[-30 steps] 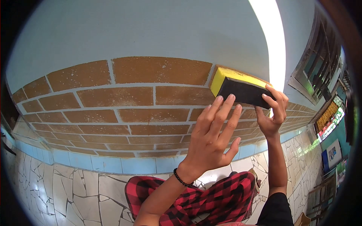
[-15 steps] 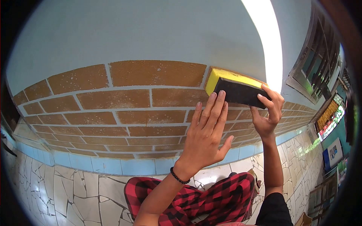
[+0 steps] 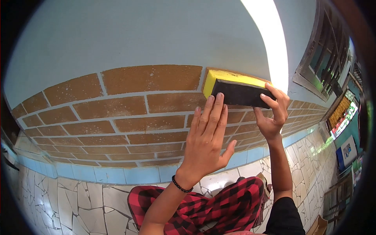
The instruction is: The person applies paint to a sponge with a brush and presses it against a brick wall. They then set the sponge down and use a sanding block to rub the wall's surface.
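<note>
Right hand (image 3: pixel 274 117): fingers grasping the right end of the block (image 3: pixel 241 93), with the thumb at its lower edge. The block comprises a black backing and a yellow foam layer (image 3: pixel 233 76); it lies against the wall (image 3: pixel 137 39), its length extending to the left of the right fingers. Left hand (image 3: pixel 205 145): released and extended, fingertips overlapping the lower edge of the backing toward its left end; degree of pressure cannot be determined. A black beaded bracelet (image 3: pixel 181 185) is worn on the left wrist. Brown brick shapes (image 3: pixel 152 79) with pale joints occupy the wall to the left of and below the left fingertips. Light-blue tiles (image 3: pixel 141 176) run along the wall base, below the fingers. Red-and-black checked trousers (image 3: pixel 235 205) and the cracked-pattern floor (image 3: pixel 92 196) are beneath both hands. A window (image 3: pixel 323 53) stands to the upper right of the right fingers.
</note>
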`<action>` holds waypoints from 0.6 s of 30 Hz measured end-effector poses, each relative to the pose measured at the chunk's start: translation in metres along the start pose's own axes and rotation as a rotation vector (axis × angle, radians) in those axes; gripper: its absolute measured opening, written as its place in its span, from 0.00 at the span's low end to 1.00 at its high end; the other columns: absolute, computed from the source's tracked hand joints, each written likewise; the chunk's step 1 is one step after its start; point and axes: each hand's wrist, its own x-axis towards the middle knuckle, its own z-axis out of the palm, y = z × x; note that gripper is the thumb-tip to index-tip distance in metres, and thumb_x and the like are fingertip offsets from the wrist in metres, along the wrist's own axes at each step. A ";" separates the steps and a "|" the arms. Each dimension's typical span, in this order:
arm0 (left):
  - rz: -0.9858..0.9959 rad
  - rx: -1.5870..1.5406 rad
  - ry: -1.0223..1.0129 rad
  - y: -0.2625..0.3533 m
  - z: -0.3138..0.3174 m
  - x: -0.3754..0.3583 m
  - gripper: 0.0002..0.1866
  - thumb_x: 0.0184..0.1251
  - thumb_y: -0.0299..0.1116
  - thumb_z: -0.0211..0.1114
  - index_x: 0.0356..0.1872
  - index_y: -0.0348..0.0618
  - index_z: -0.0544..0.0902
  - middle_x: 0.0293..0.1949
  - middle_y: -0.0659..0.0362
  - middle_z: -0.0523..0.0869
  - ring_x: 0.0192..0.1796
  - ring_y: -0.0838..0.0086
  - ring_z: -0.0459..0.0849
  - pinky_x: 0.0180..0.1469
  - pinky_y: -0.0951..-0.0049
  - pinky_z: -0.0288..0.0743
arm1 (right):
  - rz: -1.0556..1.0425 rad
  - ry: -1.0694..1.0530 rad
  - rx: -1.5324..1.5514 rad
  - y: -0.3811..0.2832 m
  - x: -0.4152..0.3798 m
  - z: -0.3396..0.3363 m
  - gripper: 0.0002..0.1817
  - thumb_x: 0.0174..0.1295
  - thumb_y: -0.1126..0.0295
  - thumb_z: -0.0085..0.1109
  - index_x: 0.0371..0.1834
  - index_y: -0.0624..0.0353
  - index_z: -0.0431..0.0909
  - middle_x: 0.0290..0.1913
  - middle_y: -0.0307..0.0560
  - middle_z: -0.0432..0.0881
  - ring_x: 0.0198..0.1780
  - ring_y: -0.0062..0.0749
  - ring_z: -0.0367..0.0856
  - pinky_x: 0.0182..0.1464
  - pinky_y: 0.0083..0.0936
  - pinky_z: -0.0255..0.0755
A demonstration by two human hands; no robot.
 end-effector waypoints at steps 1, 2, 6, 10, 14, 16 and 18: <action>0.001 0.000 0.001 0.000 0.000 0.000 0.47 0.60 0.44 0.75 0.79 0.32 0.68 0.85 0.42 0.57 0.87 0.48 0.55 0.83 0.42 0.56 | -0.002 0.013 -0.006 0.000 0.000 0.001 0.29 0.43 0.83 0.80 0.52 0.52 0.86 0.65 0.52 0.86 0.66 0.50 0.78 0.68 0.43 0.70; 0.002 0.000 0.002 0.000 0.000 0.000 0.47 0.60 0.44 0.75 0.79 0.32 0.69 0.85 0.42 0.57 0.87 0.47 0.55 0.83 0.42 0.56 | -0.004 0.026 -0.011 0.001 -0.001 0.003 0.29 0.42 0.83 0.80 0.52 0.52 0.86 0.65 0.52 0.85 0.65 0.50 0.78 0.67 0.42 0.70; -0.003 -0.002 -0.001 0.001 0.001 0.000 0.47 0.60 0.44 0.75 0.79 0.31 0.69 0.85 0.42 0.58 0.87 0.47 0.55 0.83 0.42 0.55 | 0.030 0.079 -0.100 -0.008 0.000 0.002 0.29 0.41 0.82 0.80 0.51 0.50 0.89 0.60 0.49 0.85 0.60 0.46 0.78 0.62 0.39 0.70; -0.003 -0.013 -0.006 0.001 0.000 0.000 0.48 0.61 0.42 0.74 0.80 0.30 0.66 0.86 0.43 0.57 0.87 0.49 0.54 0.84 0.43 0.55 | 0.073 0.136 -0.123 -0.011 -0.007 0.006 0.30 0.40 0.82 0.80 0.52 0.48 0.91 0.48 0.44 0.81 0.52 0.39 0.75 0.57 0.35 0.69; -0.005 -0.017 -0.012 0.000 0.000 0.000 0.47 0.60 0.43 0.75 0.79 0.31 0.69 0.86 0.42 0.57 0.87 0.47 0.54 0.84 0.42 0.55 | 0.111 0.126 -0.041 -0.006 -0.015 0.012 0.31 0.40 0.83 0.80 0.53 0.50 0.91 0.42 0.41 0.79 0.45 0.35 0.72 0.51 0.33 0.67; -0.004 -0.018 -0.014 0.000 0.000 0.000 0.47 0.60 0.43 0.75 0.79 0.31 0.69 0.86 0.42 0.57 0.87 0.47 0.54 0.84 0.42 0.55 | 0.097 0.131 -0.030 -0.005 -0.015 0.013 0.31 0.39 0.84 0.79 0.53 0.51 0.91 0.41 0.40 0.79 0.44 0.34 0.72 0.48 0.32 0.66; -0.004 -0.022 -0.013 0.000 0.000 0.000 0.47 0.60 0.43 0.75 0.79 0.31 0.69 0.86 0.42 0.57 0.87 0.47 0.54 0.84 0.42 0.55 | 0.080 0.137 -0.028 -0.006 -0.013 0.014 0.31 0.39 0.84 0.79 0.53 0.51 0.91 0.39 0.40 0.79 0.43 0.34 0.72 0.47 0.32 0.66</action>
